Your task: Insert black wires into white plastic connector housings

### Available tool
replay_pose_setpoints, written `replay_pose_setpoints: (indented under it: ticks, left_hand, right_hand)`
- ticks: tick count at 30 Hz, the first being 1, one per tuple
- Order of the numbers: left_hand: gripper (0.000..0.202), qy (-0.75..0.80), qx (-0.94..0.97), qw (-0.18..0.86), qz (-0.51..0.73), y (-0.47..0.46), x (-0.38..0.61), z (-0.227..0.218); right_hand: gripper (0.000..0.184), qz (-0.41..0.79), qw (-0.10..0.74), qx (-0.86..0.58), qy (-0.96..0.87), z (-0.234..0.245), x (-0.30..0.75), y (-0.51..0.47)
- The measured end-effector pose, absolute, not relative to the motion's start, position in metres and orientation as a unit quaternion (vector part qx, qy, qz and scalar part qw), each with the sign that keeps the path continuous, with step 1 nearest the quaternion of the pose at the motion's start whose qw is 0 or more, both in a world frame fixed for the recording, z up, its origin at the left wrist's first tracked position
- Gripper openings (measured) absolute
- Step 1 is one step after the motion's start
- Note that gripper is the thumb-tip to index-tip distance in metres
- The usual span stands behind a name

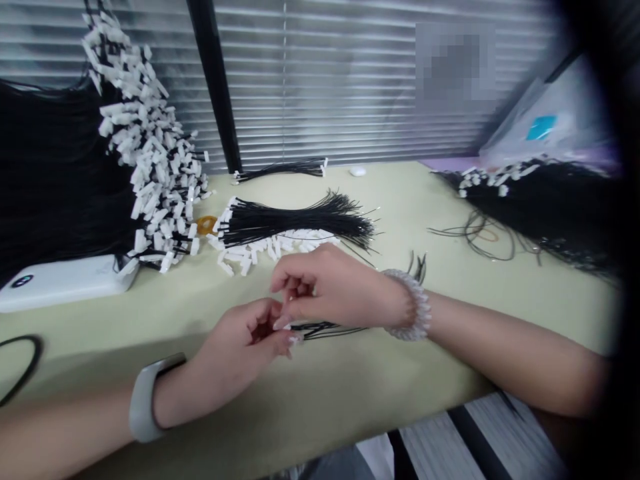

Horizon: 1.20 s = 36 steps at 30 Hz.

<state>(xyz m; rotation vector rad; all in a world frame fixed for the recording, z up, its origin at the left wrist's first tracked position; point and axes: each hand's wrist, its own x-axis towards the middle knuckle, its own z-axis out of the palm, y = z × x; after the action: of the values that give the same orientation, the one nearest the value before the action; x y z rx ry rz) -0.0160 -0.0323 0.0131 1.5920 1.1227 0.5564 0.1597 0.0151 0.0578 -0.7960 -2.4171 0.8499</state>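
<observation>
My left hand [245, 340] is closed in a pinch on a small cable, at what looks like its white connector end. Thin black wires [325, 330] run rightward from those fingertips, passing below my right wrist. My right hand [325, 287] meets the left fingertips from above, its thumb and forefinger pinched together; what sits between them is too small to make out. Just behind lie loose white connectors [273, 248] in a row. A thick bundle of black wires [300, 220] rests there too, white connectors on its left end and bare tips on its right.
At left, a big mass of black cables with white connectors [160, 167] rises beside a white power bank [70, 283]. An orange tape roll [206, 225] sits near it. More black cables [560, 207] lie at right. Blinds [325, 87] stand behind the table [150, 333].
</observation>
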Motion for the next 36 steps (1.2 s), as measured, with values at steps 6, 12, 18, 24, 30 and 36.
replay_pose_setpoints:
  ticks: [6, 12, 18, 24, 30, 36]
  left_hand:
    - [0.018, 0.483, 0.657, 0.528, 0.237, -0.031, -0.02, 0.005]
    - [0.019, 0.497, 0.616, 0.554, 0.259, -0.032, -0.019, 0.002]
    - [0.024, 0.469, 0.584, 0.594, 0.294, -0.029, -0.02, 0.004]
    - [0.024, 0.451, 0.576, 0.603, 0.319, -0.025, -0.021, 0.006]
    - [0.023, 0.445, 0.572, 0.612, 0.315, -0.026, -0.021, 0.006]
    - [0.022, 0.434, 0.591, 0.603, 0.314, -0.027, -0.024, 0.004]
  right_hand:
    - [0.019, 0.259, 0.214, -0.266, -0.903, 0.059, 0.16, 0.014]
    - [0.017, 0.254, 0.239, -0.293, -0.89, 0.054, 0.159, 0.016]
    - [0.031, 0.294, 0.089, -0.291, -0.906, 0.048, 0.178, 0.029]
    - [0.029, 0.342, 0.114, -0.301, -0.883, 0.035, 0.184, 0.015]
    - [0.028, 0.362, 0.127, -0.306, -0.871, 0.033, 0.177, 0.01]
    - [0.025, 0.342, 0.111, -0.289, -0.888, 0.041, 0.169, 0.012]
